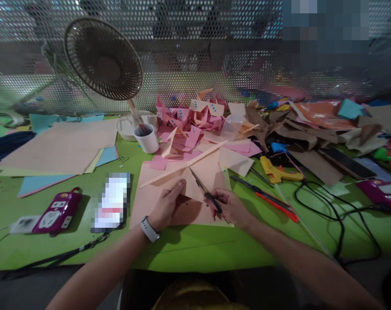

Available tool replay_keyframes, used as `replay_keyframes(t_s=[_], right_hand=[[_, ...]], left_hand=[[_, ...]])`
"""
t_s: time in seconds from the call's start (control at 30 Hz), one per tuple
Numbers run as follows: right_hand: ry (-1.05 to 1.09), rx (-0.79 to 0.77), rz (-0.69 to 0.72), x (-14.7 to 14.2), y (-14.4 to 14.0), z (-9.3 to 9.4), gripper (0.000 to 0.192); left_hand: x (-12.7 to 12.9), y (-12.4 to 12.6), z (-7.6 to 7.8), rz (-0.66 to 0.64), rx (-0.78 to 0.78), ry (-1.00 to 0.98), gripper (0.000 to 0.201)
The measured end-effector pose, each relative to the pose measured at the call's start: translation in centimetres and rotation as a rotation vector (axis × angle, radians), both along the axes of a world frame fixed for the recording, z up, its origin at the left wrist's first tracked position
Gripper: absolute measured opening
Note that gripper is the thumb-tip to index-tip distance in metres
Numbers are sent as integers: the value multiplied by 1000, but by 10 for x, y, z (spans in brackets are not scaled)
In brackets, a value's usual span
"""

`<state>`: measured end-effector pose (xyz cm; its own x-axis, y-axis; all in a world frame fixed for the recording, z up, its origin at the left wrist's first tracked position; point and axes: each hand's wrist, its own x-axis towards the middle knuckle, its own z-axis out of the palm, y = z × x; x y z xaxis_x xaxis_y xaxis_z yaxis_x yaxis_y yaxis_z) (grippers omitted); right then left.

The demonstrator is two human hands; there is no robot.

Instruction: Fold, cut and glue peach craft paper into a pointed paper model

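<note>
The green worktop (189,254) runs across the whole view, backed by a perforated metal screen (214,82). A round fan (103,58) leans at the back left, over large sheets of peach and blue paper (57,150) spread flat on the left side. A heap of folded pink paper pieces (190,125) lies at the back centre, and brown and orange scraps (311,125) pile up to the right.

In the middle near the front edge lies the peach paper sheet (169,206), with a folded peach piece (195,170) on top of it. The left hand (166,206), a watch at its wrist, lies pressed on the folded piece, thumb stretched up along a crease, fingers mostly flat. The right hand (230,209) is closed around the handles of the scissors (204,191), whose blades point up and left over the folded piece, just beside the left thumb; how far the blades are parted is too small to tell.

A yellow glue gun (277,172) and a red cutter (276,204) lie to the right of the right hand, near a black cable (337,215). A white cup (146,137) holding a brush stands behind the sheet. A maroon pouch (57,213) lies at the left.
</note>
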<state>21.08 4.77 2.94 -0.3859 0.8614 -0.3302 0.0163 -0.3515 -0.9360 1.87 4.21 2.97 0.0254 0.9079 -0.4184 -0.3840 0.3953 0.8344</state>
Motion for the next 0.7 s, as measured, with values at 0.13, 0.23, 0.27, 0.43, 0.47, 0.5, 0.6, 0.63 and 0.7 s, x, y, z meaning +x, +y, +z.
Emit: replay_keyframes(t_s=[0.13, 0.23, 0.27, 0.43, 0.47, 0.5, 0.6, 0.63, 0.7], right_hand=[[-56, -80, 108, 4, 4, 3, 48], [-130, -73, 203, 12, 5, 15, 47], [-168, -45, 217, 17, 4, 20, 46], [-551, 301, 128, 62, 3, 35, 30], [-703, 401, 96, 72, 4, 34, 26], [-874, 503, 69, 82, 4, 33, 21], [-1240, 714, 51, 102, 2, 26, 17], [-1297, 747, 69, 104, 0, 23, 18], [-1348, 761, 120, 102, -3, 20, 21]], left_hand=[[-3, 5, 1, 72, 49, 1, 42], [-9, 10, 3, 111, 95, -28, 39], [-12, 12, 4, 117, 116, -29, 38], [-23, 18, 11, 109, 173, -35, 29], [-24, 18, 13, 106, 153, -24, 25], [-25, 18, 16, 100, 125, -7, 22], [-25, 15, 25, 63, 43, 55, 20], [-26, 14, 28, 54, 28, 71, 19], [-28, 10, 30, 47, 12, 90, 17]])
